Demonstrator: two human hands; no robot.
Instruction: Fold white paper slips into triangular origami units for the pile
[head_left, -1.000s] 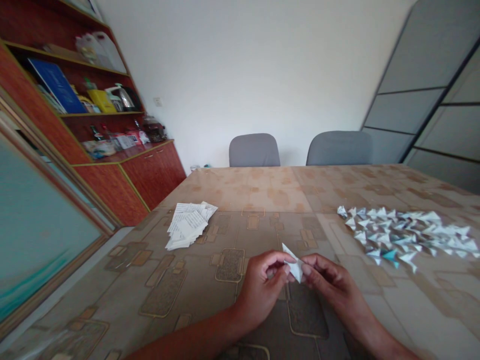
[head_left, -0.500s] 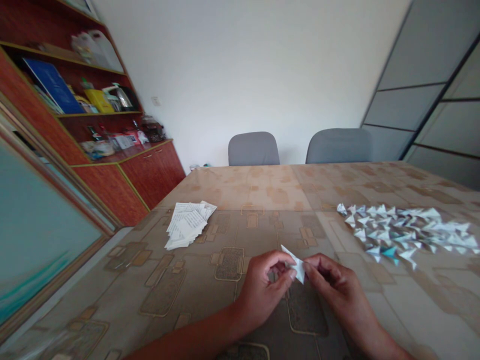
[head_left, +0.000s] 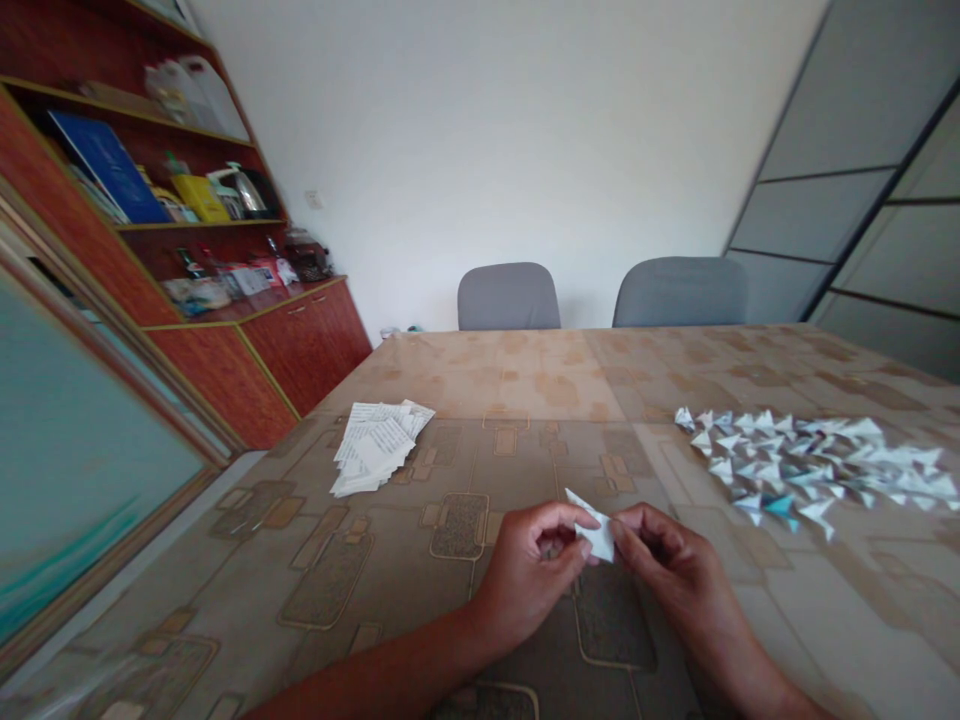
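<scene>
A small folded piece of white paper (head_left: pixel 600 541) is held between my two hands, just above the table near its front. My left hand (head_left: pixel 532 565) pinches its left side between thumb and index finger, and one pointed corner sticks up past the fingertips. On the other side, my right hand (head_left: pixel 667 565) grips the right edge with thumb and forefinger. To the right lie several rows of folded paper pieces (head_left: pixel 810 460) with pointed tips, mostly white, one teal. A loose stack of printed paper slips (head_left: pixel 375 448) rests to the left.
A patterned cloth covers the table (head_left: pixel 525 385). Two grey chairs (head_left: pixel 508 297) stand at its far edge. At the left is a red-brown cabinet (head_left: pixel 300 345) with shelves holding a kettle (head_left: pixel 247 190), bottles and a blue folder (head_left: pixel 112 168).
The folded paper has turned slightly between my fingers and shows a broader white face. Both hands stay in nearly the same place.
</scene>
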